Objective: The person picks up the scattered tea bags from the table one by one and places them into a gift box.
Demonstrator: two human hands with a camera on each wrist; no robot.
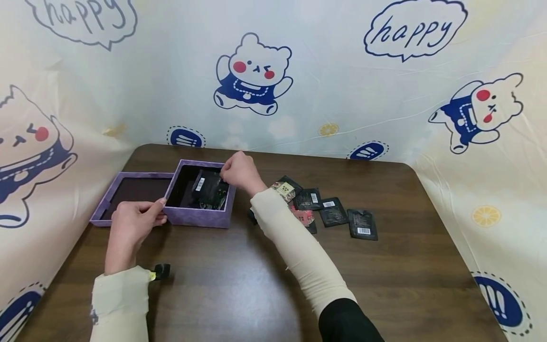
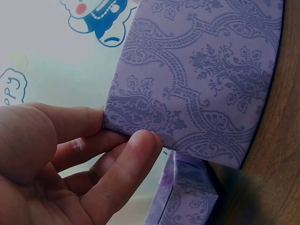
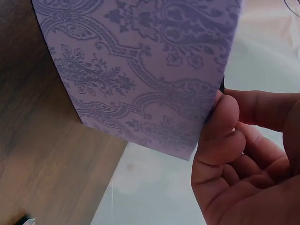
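Note:
A purple patterned box [image 1: 198,218] stands on the table, its inside dark. My left hand [image 1: 134,221] grips the front left corner of its wall; in the left wrist view the thumb and fingers [image 2: 145,145] pinch that corner. Black sachets [image 1: 207,185] lie in the box, one with a white barcode label. Over the right wall reaches my right hand [image 1: 241,172], fingers bent down inside, pinching a black sachet at its edge. In the right wrist view only a dark sliver shows by the fingertips [image 3: 227,110]; the box wall hides the rest.
The box lid [image 1: 141,197] lies inside up at the left, against the box. Several sachets [image 1: 362,224], black, some with pink or cream printed faces, are spread to the right, partly behind the right sleeve [image 1: 299,247]. A patterned cloth [image 1: 325,95] hangs behind the wooden table [image 1: 239,285].

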